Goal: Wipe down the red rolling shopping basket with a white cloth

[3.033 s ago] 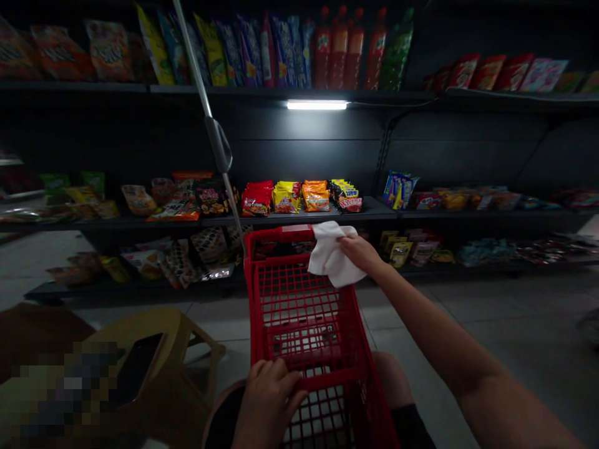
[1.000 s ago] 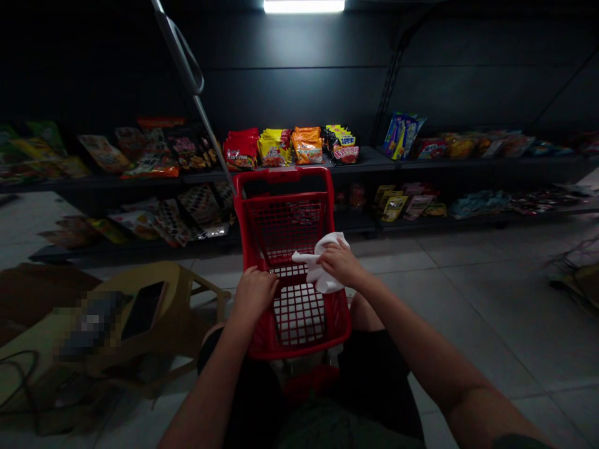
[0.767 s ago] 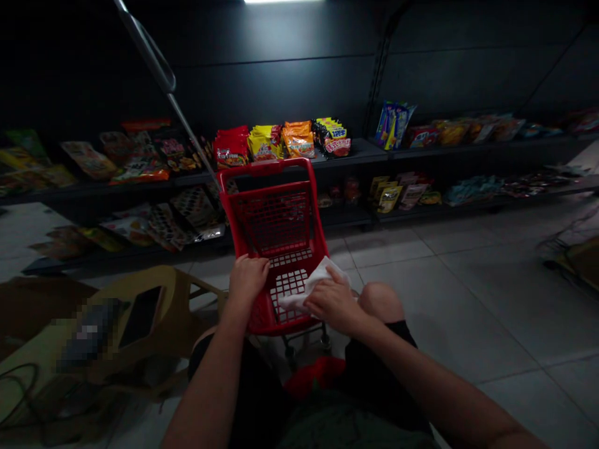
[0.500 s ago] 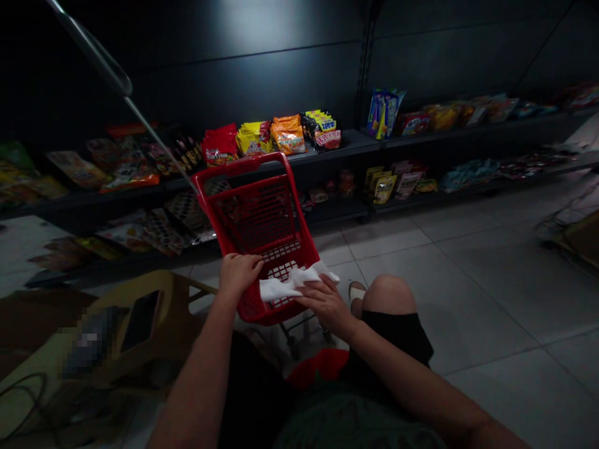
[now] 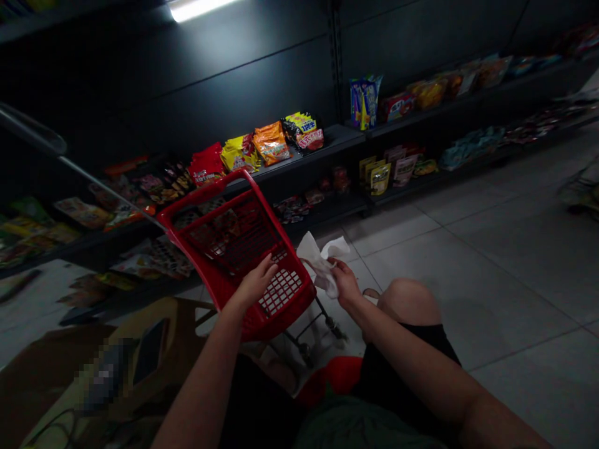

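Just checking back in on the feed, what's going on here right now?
A person is working bare-handed at a small red shopping cart in front of shelves of snack bags. Their right hand grips a white cloth just beside the cart. Their left hand is spread over the cart's mesh, toward the end nearest them.

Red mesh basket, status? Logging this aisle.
Left hand open over red plastic mesh basket; right hand gripping white cloth; tan plastic stool beside basket.
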Action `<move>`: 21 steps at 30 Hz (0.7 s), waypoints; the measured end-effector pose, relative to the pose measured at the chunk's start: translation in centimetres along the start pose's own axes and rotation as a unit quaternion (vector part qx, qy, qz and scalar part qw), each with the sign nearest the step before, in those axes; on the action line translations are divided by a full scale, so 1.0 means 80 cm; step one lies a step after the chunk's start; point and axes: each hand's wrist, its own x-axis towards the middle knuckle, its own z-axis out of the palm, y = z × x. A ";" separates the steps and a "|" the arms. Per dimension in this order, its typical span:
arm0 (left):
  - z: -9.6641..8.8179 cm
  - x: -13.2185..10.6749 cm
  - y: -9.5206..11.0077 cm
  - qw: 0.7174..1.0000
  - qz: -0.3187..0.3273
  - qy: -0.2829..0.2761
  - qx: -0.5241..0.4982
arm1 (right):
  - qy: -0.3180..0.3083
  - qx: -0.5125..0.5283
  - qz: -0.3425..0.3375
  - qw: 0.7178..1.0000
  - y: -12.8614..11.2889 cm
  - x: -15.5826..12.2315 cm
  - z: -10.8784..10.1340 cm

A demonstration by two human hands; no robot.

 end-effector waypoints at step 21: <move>0.087 0.022 0.030 0.982 0.001 0.145 -0.124 | -0.121 -0.158 -0.142 0.970 0.097 -0.031 0.011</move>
